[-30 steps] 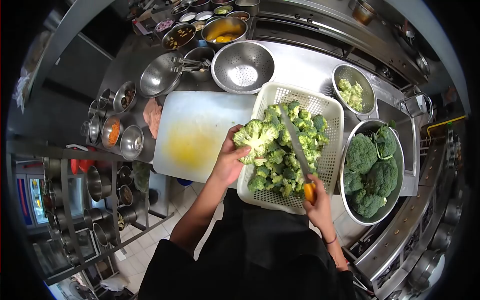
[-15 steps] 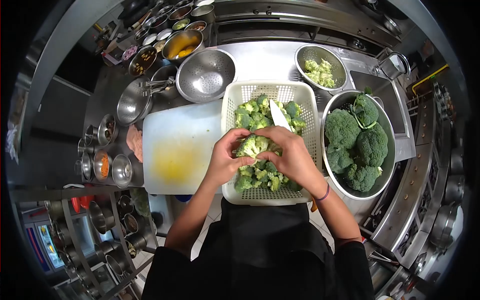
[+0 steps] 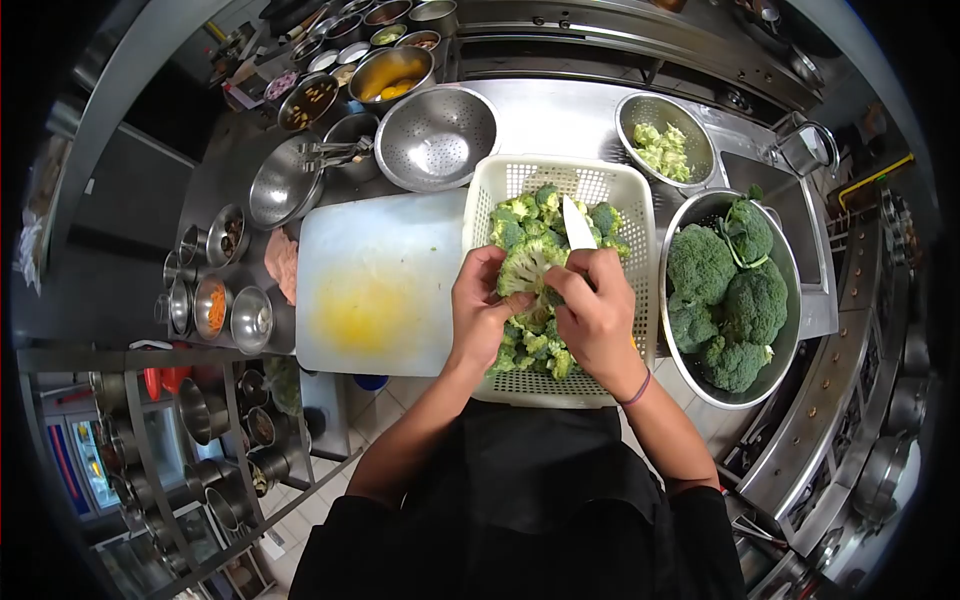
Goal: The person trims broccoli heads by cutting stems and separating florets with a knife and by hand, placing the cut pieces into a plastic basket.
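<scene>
My left hand [image 3: 483, 305] is closed around a broccoli piece [image 3: 528, 268], its cut pale stems facing up. From the other side, my right hand [image 3: 597, 305] pinches the same piece with curled fingers. Both hands are above a cream plastic basket [image 3: 480, 215] of broccoli florets [image 3: 545, 205]. A white knife blade [image 3: 577, 224] slants over the florets just beyond my right hand; its handle is hidden under that hand and forearm.
A white cutting board [image 3: 380, 235] with a yellow stain lies left. Whole broccoli heads [image 3: 755, 300] fill a steel colander [image 3: 668, 340] at right. Farther back are a colander [image 3: 708, 150] of pale green pieces and a perforated bowl [image 3: 437, 140]. Metal bowls [image 3: 251, 320] line the left.
The view has shifted, moving the scene slightly right. My right fingers have drawn back from across the broccoli and curled, exposing its pale stems. The knife keeps its place against the basket.
</scene>
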`<state>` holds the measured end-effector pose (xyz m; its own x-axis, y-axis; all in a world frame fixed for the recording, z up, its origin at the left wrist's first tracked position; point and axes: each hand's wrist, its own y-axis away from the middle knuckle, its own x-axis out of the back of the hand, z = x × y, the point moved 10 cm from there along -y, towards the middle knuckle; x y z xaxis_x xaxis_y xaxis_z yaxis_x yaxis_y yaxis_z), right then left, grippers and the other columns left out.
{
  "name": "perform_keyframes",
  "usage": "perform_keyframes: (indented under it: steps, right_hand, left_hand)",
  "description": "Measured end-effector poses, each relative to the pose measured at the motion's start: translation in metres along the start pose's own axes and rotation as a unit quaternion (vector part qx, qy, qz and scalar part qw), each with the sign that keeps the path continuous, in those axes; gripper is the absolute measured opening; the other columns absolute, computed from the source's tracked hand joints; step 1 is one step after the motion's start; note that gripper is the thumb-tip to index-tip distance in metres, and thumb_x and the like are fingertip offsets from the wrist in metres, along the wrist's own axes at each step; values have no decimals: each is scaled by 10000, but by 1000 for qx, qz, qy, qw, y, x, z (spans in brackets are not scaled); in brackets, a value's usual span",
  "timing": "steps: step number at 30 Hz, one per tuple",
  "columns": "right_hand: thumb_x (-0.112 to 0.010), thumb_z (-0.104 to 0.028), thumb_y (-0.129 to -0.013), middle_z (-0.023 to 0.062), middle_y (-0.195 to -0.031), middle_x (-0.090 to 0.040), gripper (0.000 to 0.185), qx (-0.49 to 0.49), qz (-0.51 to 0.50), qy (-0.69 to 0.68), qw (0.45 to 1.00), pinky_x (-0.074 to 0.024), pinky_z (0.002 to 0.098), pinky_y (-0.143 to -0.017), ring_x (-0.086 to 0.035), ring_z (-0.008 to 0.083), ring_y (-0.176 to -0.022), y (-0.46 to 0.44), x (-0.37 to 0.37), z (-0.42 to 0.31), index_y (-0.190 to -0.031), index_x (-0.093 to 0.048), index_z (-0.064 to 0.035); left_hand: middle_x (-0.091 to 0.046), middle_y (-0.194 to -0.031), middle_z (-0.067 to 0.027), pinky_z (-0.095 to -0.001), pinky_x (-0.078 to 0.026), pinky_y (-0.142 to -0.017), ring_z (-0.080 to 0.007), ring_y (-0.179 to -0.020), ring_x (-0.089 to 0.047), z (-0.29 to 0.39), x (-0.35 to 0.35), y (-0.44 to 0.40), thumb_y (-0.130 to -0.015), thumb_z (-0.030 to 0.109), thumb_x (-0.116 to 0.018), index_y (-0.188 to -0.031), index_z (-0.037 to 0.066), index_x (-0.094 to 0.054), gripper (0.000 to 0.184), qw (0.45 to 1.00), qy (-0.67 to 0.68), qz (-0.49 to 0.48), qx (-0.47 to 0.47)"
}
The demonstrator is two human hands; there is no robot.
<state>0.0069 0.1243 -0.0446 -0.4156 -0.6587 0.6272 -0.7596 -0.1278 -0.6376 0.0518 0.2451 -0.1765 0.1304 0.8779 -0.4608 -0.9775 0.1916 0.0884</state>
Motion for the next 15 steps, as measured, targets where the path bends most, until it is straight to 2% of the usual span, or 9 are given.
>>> perform_keyframes:
  steps: [1,3,4,5,7,9,11,13,15]
  right_hand:
    - [-647,154,-563,115,-878,-541,352,0,0,-1,1000,-453,337,-644,-556,273,-769,0,2,-2,-861,-621,-32]
    - [-673,126,-568,89,-852,-564,364,-108,41,-143,983,-457,321,-640,-573,278,-758,2,11,19,-888,-633,-42]
    - [-693,133,-603,75,-856,-580,328,-199,11,-196,960,-441,284,-651,-583,223,-755,8,7,34,-869,-615,-43]
    - [-693,133,-603,75,-856,-580,328,-199,11,-198,960,-441,284,-651,-583,223,-755,9,12,33,-869,-615,-43]
    - [-719,133,-677,27,-845,-548,288,-254,-31,-285,924,-424,258,-728,-537,133,-813,19,10,37,-853,-560,-31]
    - [-744,120,-678,23,-845,-531,319,-242,-37,-327,913,-424,257,-757,-526,134,-790,16,31,27,-868,-546,-42]
    - [-761,99,-678,29,-855,-527,335,-206,21,-366,907,-435,263,-757,-525,136,-795,10,59,24,-886,-547,-53]
    - [-808,13,-683,63,-904,-571,375,-214,13,-291,932,-461,299,-762,-561,168,-851,10,52,45,-959,-560,-36]
    - [-836,-96,-700,87,-1027,-600,502,-131,-83,-38,987,-475,325,-771,-578,202,-944,-5,29,43,-1118,-568,-27]
  left_hand:
    - [-589,-1158,-84,-302,-493,-887,-175,-1039,-583,1,-1,1,-762,-96,-709,-1190,24,-472,503,1000,0,1,0]
    - [-579,-1170,-77,-298,-503,-873,-168,-1034,-576,9,-7,3,-723,-132,-699,-1162,26,-475,518,997,-61,-23,-33]
    - [-581,-1170,-74,-297,-505,-860,-160,-1010,-570,12,-9,5,-691,-143,-702,-1150,43,-484,540,997,-58,-23,-40]
    - [-581,-1170,-74,-297,-505,-860,-160,-1010,-570,13,-9,5,-691,-143,-702,-1150,43,-484,540,997,-60,-22,-40]
    - [-583,-1168,-66,-291,-506,-838,-164,-991,-570,18,-6,5,-675,-158,-693,-1128,62,-491,543,990,-125,7,-64]
    - [-567,-1215,-76,-325,-509,-855,-190,-994,-582,11,31,-10,-695,-143,-665,-1110,97,-484,512,981,-177,61,-48]
    - [-551,-1255,-82,-378,-503,-906,-209,-1051,-584,-20,75,-16,-778,-98,-647,-1187,97,-462,489,997,-53,38,43]
    - [-543,-1269,-89,-394,-494,-929,-223,-1096,-575,-12,60,-6,-819,-75,-629,-1263,89,-431,513,996,14,23,80]
    - [-535,-1283,-97,-410,-484,-953,-237,-1140,-566,-7,50,0,-860,-53,-610,-1340,82,-400,540,991,79,8,107]
